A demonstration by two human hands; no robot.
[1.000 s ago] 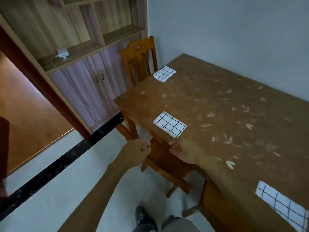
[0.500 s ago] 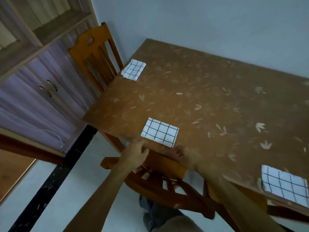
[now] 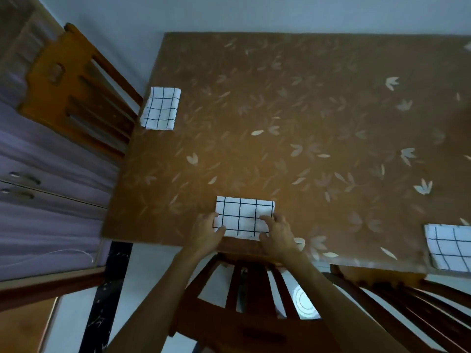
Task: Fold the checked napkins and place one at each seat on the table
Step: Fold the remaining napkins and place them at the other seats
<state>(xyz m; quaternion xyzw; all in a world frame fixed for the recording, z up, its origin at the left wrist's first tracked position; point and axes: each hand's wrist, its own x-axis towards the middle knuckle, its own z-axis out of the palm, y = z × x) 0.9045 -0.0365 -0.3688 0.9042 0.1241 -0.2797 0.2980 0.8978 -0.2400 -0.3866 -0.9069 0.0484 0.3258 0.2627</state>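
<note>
Three folded white checked napkins lie on the brown leaf-patterned table [image 3: 305, 110]. The nearest napkin [image 3: 244, 215] sits by the table's front edge, in front of a wooden chair [image 3: 244, 289]. My left hand [image 3: 207, 231] grips its left edge, thumb on top of the near left corner. At the napkin's right end, the fingers and thumb of my right hand [image 3: 276, 231] press on the cloth. A second napkin [image 3: 160, 108] lies at the table's left edge, in front of another chair [image 3: 76, 98]. The third napkin [image 3: 448, 247] lies at the front right.
A purple-fronted cabinet [image 3: 38, 200] stands at the left, close behind the left chair. The table's far edge meets a grey wall [image 3: 254, 14]. Another chair back [image 3: 407, 301] shows at the lower right. Pale floor and a black strip [image 3: 107, 301] lie below.
The view has swung from beside the table to right over its front edge. Both hands left the chair back and came up onto the nearest napkin.
</note>
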